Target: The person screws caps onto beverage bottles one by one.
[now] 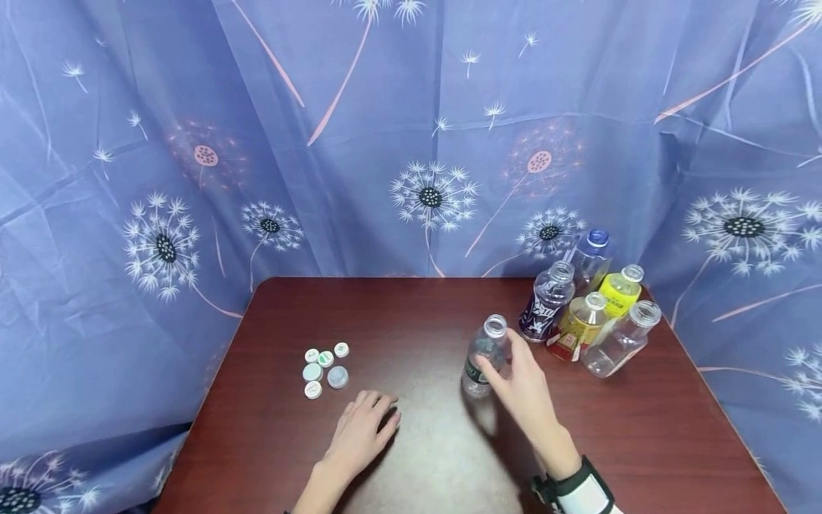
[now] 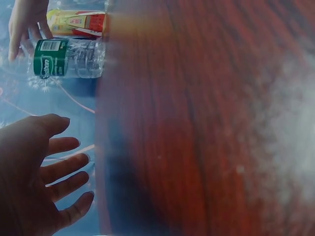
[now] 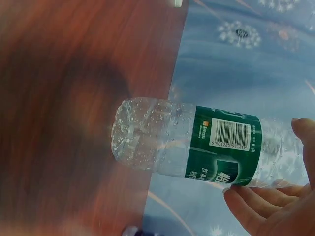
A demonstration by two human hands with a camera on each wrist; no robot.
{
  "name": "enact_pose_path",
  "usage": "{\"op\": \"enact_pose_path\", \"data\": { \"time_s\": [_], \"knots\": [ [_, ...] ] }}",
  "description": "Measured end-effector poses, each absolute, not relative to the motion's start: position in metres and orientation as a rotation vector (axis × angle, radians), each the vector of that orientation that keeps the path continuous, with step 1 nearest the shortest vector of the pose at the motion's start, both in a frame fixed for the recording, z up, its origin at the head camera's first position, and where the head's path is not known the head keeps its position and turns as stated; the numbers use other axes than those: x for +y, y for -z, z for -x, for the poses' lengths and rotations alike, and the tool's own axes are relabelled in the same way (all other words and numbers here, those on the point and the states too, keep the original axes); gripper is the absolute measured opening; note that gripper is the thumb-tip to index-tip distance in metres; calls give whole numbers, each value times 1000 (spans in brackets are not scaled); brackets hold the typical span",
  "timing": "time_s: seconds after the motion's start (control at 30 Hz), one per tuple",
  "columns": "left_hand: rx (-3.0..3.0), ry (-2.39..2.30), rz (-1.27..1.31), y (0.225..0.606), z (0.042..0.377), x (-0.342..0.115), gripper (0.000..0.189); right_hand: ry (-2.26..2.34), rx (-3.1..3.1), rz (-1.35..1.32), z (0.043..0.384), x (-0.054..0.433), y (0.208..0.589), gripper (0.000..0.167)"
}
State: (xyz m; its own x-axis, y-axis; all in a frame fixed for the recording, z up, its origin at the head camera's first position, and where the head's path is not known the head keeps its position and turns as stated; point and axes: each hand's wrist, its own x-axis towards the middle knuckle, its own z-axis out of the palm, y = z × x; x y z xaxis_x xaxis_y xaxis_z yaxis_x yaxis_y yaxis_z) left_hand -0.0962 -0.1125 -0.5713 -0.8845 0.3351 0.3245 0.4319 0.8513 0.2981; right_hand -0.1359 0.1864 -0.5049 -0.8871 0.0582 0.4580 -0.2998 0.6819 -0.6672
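My right hand (image 1: 525, 389) grips a clear plastic water bottle (image 1: 486, 351) by its upper part, thumb on one side and fingers on the other. The bottle is upright and capless, with a green label (image 3: 224, 145) bearing a barcode. Its base is close over the table in the right wrist view. My left hand (image 1: 361, 430) is nearest the bottle caps, just in front of them, palm down with fingers loosely extended and nothing in them. Several white, green and translucent bottle caps (image 1: 325, 359) lie grouped on the left of the table.
Several capless bottles stand together at the back right of the brown table (image 1: 411, 307): a dark-labelled one (image 1: 546, 303), a blue-necked one (image 1: 591, 264), a yellow one (image 1: 619, 291), a red-and-yellow-labelled one (image 1: 578, 328) and a clear one (image 1: 619, 346). A blue dandelion-print curtain (image 1: 359, 178) hangs behind.
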Motion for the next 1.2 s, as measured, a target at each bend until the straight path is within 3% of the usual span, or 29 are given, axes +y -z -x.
{"op": "enact_pose_path", "data": {
  "time_s": [0.93, 1.2],
  "knots": [
    [-2752, 516, 570, 573, 94, -120, 19, -1076, -2479, -447, 123, 120, 509, 71],
    [-2776, 522, 548, 565, 111, -132, 20, -1098, -2467, -430, 127, 119, 508, 88]
  ]
}}
